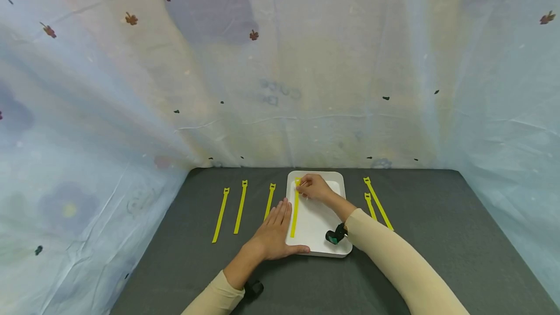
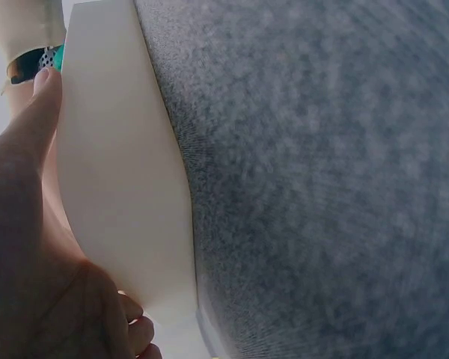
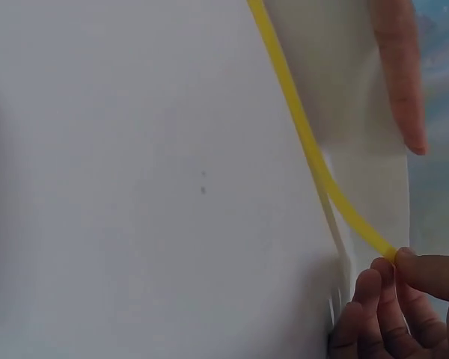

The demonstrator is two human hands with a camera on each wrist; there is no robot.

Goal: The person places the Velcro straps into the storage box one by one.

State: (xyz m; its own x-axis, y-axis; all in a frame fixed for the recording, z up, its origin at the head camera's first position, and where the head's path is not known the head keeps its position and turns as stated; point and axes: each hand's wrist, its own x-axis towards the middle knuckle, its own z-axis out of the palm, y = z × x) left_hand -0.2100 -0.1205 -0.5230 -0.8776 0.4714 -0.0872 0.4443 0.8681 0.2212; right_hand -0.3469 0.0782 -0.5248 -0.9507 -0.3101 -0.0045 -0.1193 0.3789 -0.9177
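Note:
A white rectangular tray (image 1: 317,230) lies on the dark table. Along its left side runs a yellow cable strap (image 1: 294,218) with a slotted head at the far end. My right hand (image 1: 316,187) pinches this strap near its far end between thumb and fingers. In the right wrist view the strap (image 3: 290,93) bends up from the tray floor into that pinch. My left hand (image 1: 273,235) rests against the tray's left side with straight fingers, its thumb along the near edge. The left wrist view shows the tray's outer wall (image 2: 123,149) beside that thumb.
Left of the tray lie three more yellow straps: an outer one (image 1: 220,215), a middle one (image 1: 240,207), and one (image 1: 270,198) partly behind my left hand. To the right are a long strap (image 1: 378,203) and a shorter one (image 1: 369,204) partly covered by my right sleeve. A patterned curtain (image 1: 306,86) hangs behind the table.

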